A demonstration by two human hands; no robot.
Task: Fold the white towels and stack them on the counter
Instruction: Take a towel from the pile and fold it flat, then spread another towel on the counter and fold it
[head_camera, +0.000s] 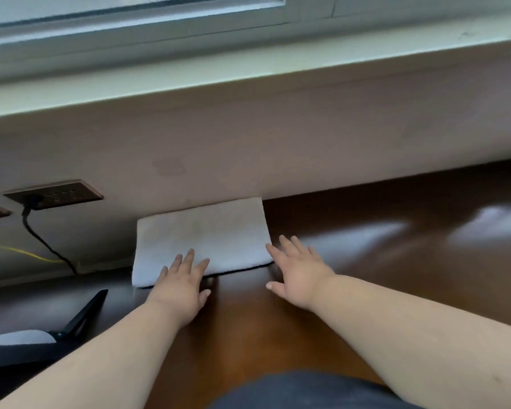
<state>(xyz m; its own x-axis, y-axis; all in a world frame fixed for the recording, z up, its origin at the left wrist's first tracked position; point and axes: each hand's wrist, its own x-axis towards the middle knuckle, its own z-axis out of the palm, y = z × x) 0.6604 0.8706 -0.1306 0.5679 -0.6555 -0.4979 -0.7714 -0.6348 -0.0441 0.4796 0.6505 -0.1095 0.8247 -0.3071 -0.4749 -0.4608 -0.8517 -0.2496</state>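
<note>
A folded white towel (202,237) lies on the dark wooden counter (381,246), its far edge against the wall. My left hand (180,283) has straight fingers resting flat on the towel's near edge. At the towel's right near corner is my right hand (297,271), its fingers spread and straight, the fingertips touching or almost touching the corner. Neither hand grips anything. Part of another white towel (18,338) shows at the lower left, on a dark object.
A dark socket plate (55,194) in the wall at left has a black cable (46,243) plugged in, beside a yellow wire (27,253). A black angled stand (81,314) sits lower left. A window sill (248,66) runs above the wall.
</note>
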